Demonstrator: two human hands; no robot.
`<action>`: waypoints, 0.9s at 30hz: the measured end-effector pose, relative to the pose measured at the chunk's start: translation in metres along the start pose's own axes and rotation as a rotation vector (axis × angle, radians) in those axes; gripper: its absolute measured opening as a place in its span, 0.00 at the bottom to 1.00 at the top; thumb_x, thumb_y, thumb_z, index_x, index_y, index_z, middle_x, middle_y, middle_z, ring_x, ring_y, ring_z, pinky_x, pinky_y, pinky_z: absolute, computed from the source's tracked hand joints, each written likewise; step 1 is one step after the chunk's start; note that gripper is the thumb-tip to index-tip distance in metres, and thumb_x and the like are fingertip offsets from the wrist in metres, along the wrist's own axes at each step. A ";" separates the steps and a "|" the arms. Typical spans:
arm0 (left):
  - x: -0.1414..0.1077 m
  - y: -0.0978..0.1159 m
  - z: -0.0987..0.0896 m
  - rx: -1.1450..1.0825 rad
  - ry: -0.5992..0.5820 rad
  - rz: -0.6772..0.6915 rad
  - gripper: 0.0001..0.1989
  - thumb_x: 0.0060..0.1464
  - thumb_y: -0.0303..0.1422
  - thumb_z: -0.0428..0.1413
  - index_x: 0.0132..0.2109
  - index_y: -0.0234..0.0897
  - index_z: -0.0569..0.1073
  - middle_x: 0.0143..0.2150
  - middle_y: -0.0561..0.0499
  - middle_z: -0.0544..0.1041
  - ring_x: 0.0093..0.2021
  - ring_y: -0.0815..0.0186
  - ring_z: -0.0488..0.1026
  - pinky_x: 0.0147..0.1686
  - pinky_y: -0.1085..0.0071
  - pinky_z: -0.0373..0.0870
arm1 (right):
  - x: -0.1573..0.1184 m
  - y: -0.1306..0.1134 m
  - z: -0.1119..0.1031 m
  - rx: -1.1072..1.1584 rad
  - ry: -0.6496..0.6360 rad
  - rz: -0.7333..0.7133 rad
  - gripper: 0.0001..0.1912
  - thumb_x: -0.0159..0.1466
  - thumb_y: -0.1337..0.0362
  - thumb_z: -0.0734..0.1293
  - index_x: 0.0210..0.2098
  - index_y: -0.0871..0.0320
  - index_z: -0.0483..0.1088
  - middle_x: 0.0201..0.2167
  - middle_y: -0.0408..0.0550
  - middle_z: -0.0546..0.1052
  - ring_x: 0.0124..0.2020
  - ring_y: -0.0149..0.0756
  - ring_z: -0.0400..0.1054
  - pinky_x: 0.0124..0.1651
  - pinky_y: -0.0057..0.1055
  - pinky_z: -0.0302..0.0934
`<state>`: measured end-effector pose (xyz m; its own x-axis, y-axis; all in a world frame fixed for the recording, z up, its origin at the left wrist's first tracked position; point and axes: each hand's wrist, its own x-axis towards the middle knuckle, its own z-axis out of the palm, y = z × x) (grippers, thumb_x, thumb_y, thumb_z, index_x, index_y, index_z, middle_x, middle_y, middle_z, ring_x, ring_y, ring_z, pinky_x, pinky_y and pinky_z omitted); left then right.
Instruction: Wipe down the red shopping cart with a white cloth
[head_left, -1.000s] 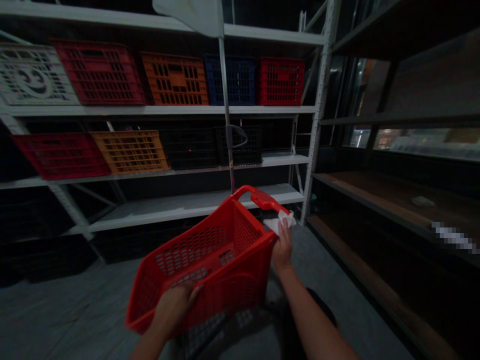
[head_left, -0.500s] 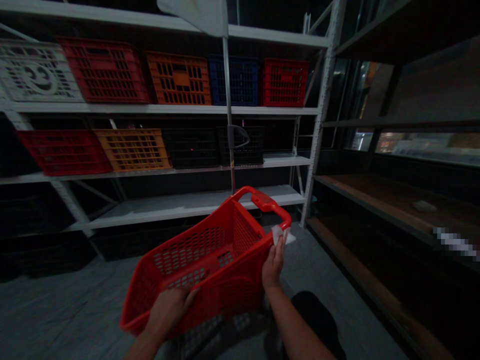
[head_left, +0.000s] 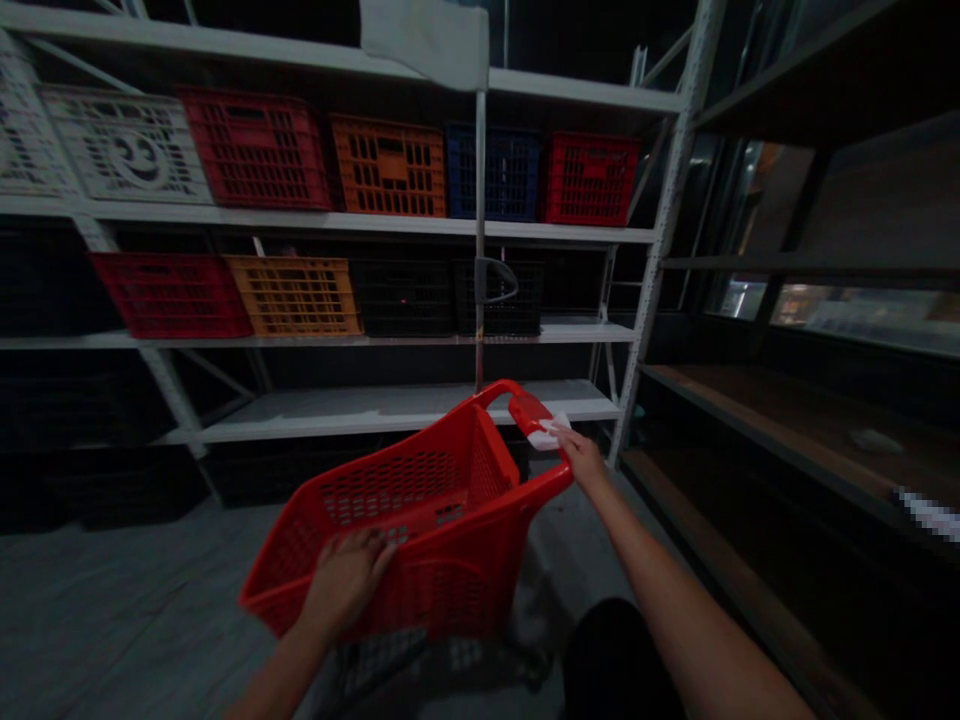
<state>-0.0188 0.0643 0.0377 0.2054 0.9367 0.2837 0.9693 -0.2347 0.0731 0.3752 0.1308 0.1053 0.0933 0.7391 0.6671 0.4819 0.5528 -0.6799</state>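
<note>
A red plastic shopping basket with a perforated mesh body is held tilted in front of me. My left hand grips its near rim. My right hand reaches to the far end, where a crumpled white cloth is pressed against the red basket handle. The fingers hide part of the cloth. I cannot tell whether it is paper or fabric.
White metal shelving ahead carries several red, orange, blue and black crates. A thin metal pole stands just beyond the basket. Dark shelves with wooden boards run along the right. The floor is grey.
My right hand has moved forward and up to the basket handle, taking the white cloth along it. The shelves have shifted right in view.
</note>
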 end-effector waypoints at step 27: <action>0.009 0.047 0.004 -0.253 0.481 0.055 0.17 0.55 0.29 0.36 0.25 0.38 0.66 0.26 0.46 0.71 0.33 0.62 0.66 0.41 0.63 0.60 | 0.018 -0.048 0.038 -0.308 -0.567 -0.375 0.21 0.66 0.59 0.52 0.54 0.57 0.63 0.56 0.50 0.65 0.59 0.36 0.55 0.61 0.41 0.46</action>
<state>0.0292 0.0628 0.0395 0.1126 0.7101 0.6950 0.8838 -0.3912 0.2566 0.3204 0.1325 0.1388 -0.5492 0.6532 0.5213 0.6230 0.7357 -0.2656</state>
